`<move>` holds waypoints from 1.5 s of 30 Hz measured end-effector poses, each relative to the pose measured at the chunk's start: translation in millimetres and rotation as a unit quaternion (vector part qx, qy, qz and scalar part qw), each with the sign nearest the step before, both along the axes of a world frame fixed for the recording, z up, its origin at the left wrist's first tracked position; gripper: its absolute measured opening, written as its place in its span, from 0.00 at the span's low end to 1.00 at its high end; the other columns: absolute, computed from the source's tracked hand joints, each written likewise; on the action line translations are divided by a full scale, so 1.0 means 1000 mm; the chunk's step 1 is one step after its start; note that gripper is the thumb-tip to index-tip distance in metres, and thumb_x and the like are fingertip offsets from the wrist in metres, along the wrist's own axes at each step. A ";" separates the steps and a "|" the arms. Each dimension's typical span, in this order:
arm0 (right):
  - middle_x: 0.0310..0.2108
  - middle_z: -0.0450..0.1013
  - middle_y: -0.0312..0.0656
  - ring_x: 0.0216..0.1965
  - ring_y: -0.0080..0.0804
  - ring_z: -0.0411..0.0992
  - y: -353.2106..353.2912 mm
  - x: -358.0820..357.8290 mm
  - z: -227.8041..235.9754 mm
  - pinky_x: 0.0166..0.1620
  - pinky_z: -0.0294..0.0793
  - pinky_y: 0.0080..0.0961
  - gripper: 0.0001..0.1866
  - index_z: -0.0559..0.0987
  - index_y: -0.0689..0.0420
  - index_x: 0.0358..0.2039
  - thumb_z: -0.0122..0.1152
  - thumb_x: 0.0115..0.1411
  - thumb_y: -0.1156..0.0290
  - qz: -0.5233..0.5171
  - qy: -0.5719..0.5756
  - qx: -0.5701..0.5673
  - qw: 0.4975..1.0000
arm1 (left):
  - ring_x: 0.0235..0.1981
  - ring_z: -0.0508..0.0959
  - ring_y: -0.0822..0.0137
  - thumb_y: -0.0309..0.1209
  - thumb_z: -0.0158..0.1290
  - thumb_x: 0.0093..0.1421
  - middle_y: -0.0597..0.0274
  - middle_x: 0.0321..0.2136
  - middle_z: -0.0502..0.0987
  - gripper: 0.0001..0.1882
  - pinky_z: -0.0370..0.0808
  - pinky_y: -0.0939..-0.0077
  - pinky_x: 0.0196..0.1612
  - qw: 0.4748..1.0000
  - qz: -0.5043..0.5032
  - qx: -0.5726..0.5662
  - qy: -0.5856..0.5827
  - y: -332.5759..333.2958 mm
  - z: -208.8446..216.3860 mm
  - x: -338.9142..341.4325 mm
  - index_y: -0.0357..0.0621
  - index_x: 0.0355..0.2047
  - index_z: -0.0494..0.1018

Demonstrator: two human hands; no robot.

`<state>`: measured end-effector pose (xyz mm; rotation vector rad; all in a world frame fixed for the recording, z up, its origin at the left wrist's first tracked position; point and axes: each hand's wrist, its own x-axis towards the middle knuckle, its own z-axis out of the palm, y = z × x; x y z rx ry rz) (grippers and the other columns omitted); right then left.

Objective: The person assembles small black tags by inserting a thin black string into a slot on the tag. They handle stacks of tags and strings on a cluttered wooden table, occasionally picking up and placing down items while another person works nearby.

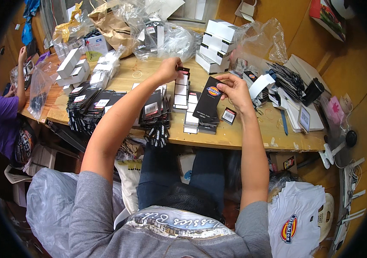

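My right hand (237, 91) pinches a long black hang tag (207, 102) by its upper right corner; a round coloured emblem shows on its face. My left hand (168, 70) is closed at the top of a narrow card with white panels and a dark top edge (181, 91); its fingertips are partly hidden. Below the held tag lies a pile of black tags (208, 127), next to white-panelled cards (190, 122). A small black tag with a white barcode label (228, 115) rests just right of them. Left of these sits a thick stack of labelled tags with strings (151, 109).
More tag stacks (93, 105) lie further left on the wooden table (252, 139). White boxes (218, 45) are piled at the back, beside clear plastic bags (265, 41). A phone (304, 118) leans at the right. A person in purple (5, 124) sits at far left.
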<state>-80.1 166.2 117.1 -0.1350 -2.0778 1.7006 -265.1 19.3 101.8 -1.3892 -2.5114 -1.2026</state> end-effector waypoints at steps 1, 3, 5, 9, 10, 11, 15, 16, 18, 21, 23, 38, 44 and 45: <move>0.22 0.70 0.39 0.18 0.17 0.66 -0.001 0.000 0.000 0.17 0.64 0.10 0.09 0.72 0.63 0.30 0.53 0.45 0.83 -0.001 -0.001 0.001 1.000 | 0.17 0.71 0.71 0.20 0.55 0.39 0.58 0.17 0.70 0.12 0.67 0.78 0.19 1.000 0.001 -0.005 0.025 -0.001 -0.001 0.000 0.37 0.25 0.66; 0.22 0.71 0.39 0.18 0.17 0.66 -0.002 -0.002 -0.001 0.17 0.65 0.10 0.09 0.72 0.63 0.30 0.54 0.44 0.82 -0.003 0.010 -0.002 1.000 | 0.19 0.72 0.69 0.21 0.55 0.40 0.57 0.18 0.71 0.11 0.67 0.77 0.22 0.992 0.025 0.006 0.121 -0.002 -0.007 -0.002 0.37 0.25 0.67; 0.22 0.71 0.39 0.18 0.17 0.66 -0.005 -0.002 -0.001 0.17 0.65 0.11 0.09 0.72 0.64 0.29 0.56 0.44 0.82 -0.006 0.021 0.000 1.000 | 0.21 0.72 0.67 0.21 0.54 0.41 0.57 0.19 0.72 0.10 0.68 0.76 0.24 0.983 0.030 0.042 0.174 -0.003 -0.007 -0.004 0.37 0.26 0.67; 0.20 0.70 0.38 0.17 0.17 0.66 -0.010 0.004 0.007 0.18 0.65 0.10 0.06 0.73 0.64 0.26 0.56 0.44 0.81 -0.025 0.064 0.016 0.998 | 0.20 0.72 0.70 0.23 0.54 0.43 0.59 0.19 0.72 0.10 0.67 0.80 0.23 0.992 -0.014 0.123 -0.018 -0.005 0.030 0.026 0.37 0.27 0.69; 0.20 0.70 0.38 0.17 0.17 0.66 -0.010 0.006 0.010 0.18 0.65 0.10 0.06 0.74 0.65 0.26 0.56 0.44 0.81 -0.027 0.079 0.017 0.996 | 0.20 0.71 0.72 0.23 0.54 0.43 0.60 0.19 0.72 0.09 0.67 0.82 0.22 0.983 -0.045 0.149 -0.095 -0.009 0.043 0.043 0.37 0.27 0.69; 0.20 0.70 0.38 0.16 0.17 0.66 -0.013 0.008 0.012 0.18 0.65 0.10 0.06 0.74 0.65 0.26 0.55 0.45 0.81 -0.026 0.094 0.016 0.995 | 0.19 0.71 0.73 0.23 0.55 0.43 0.60 0.18 0.72 0.09 0.66 0.83 0.22 0.967 -0.071 0.173 -0.171 -0.014 0.052 0.057 0.37 0.27 0.69; 0.18 0.70 0.38 0.15 0.17 0.65 -0.036 0.019 0.028 0.18 0.65 0.10 0.05 0.73 0.66 0.26 0.55 0.45 0.81 -0.078 0.157 0.004 0.985 | 0.19 0.68 0.81 0.26 0.55 0.45 0.65 0.18 0.71 0.10 0.64 0.89 0.20 0.931 -0.148 0.181 -0.280 -0.024 0.061 0.094 0.35 0.28 0.70; 0.18 0.70 0.38 0.15 0.17 0.65 -0.036 0.021 0.027 0.18 0.66 0.10 0.05 0.73 0.66 0.26 0.55 0.46 0.80 -0.067 0.159 0.003 0.985 | 0.19 0.67 0.80 0.26 0.55 0.45 0.66 0.19 0.71 0.10 0.64 0.89 0.22 0.921 -0.154 0.186 -0.307 -0.025 0.060 0.101 0.35 0.29 0.70; 0.19 0.69 0.39 0.15 0.17 0.66 -0.034 0.025 0.026 0.19 0.66 0.10 0.05 0.73 0.65 0.26 0.55 0.46 0.78 -0.044 0.167 0.004 0.985 | 0.21 0.67 0.81 0.28 0.53 0.47 0.68 0.21 0.71 0.10 0.64 0.88 0.26 0.912 -0.151 0.195 -0.329 -0.026 0.052 0.110 0.37 0.29 0.70; 0.20 0.70 0.39 0.15 0.16 0.65 -0.010 0.035 0.008 0.18 0.66 0.11 0.08 0.74 0.64 0.26 0.57 0.46 0.73 -0.085 0.015 0.021 0.996 | 0.23 0.67 0.81 0.30 0.51 0.49 0.67 0.23 0.70 0.10 0.64 0.88 0.29 0.913 -0.072 0.276 -0.292 -0.030 0.038 0.128 0.37 0.29 0.69; 0.22 0.70 0.44 0.20 0.29 0.68 0.018 0.039 -0.020 0.25 0.68 0.22 0.14 0.74 0.63 0.26 0.61 0.42 0.66 -0.166 -0.123 0.213 0.955 | 0.27 0.66 0.80 0.30 0.47 0.53 0.66 0.26 0.69 0.09 0.64 0.87 0.33 0.890 -0.077 0.306 -0.328 -0.034 0.033 0.137 0.37 0.31 0.66; 0.17 0.66 0.34 0.18 0.17 0.64 -0.043 0.101 -0.014 0.21 0.63 0.10 0.07 0.71 0.62 0.22 0.59 0.41 0.81 -0.066 0.052 -0.029 0.996 | 0.24 0.72 0.77 0.23 0.46 0.52 0.62 0.22 0.69 0.05 0.68 0.86 0.23 0.912 -0.030 0.340 -0.229 -0.040 -0.027 0.191 0.33 0.27 0.64; 0.20 0.66 0.33 0.21 0.16 0.64 -0.063 0.103 -0.023 0.24 0.63 0.11 0.09 0.71 0.62 0.23 0.62 0.39 0.78 -0.086 0.070 0.161 0.981 | 0.32 0.71 0.76 0.20 0.49 0.49 0.61 0.28 0.71 0.08 0.68 0.86 0.34 0.844 -0.093 0.347 -0.397 -0.039 -0.037 0.219 0.33 0.32 0.66; 0.20 0.66 0.33 0.21 0.16 0.64 -0.062 0.102 -0.024 0.25 0.64 0.11 0.09 0.71 0.62 0.23 0.62 0.39 0.78 -0.073 0.056 0.178 0.980 | 0.32 0.71 0.76 0.20 0.49 0.48 0.61 0.29 0.71 0.09 0.68 0.85 0.36 0.823 -0.097 0.367 -0.422 -0.040 -0.040 0.219 0.33 0.32 0.66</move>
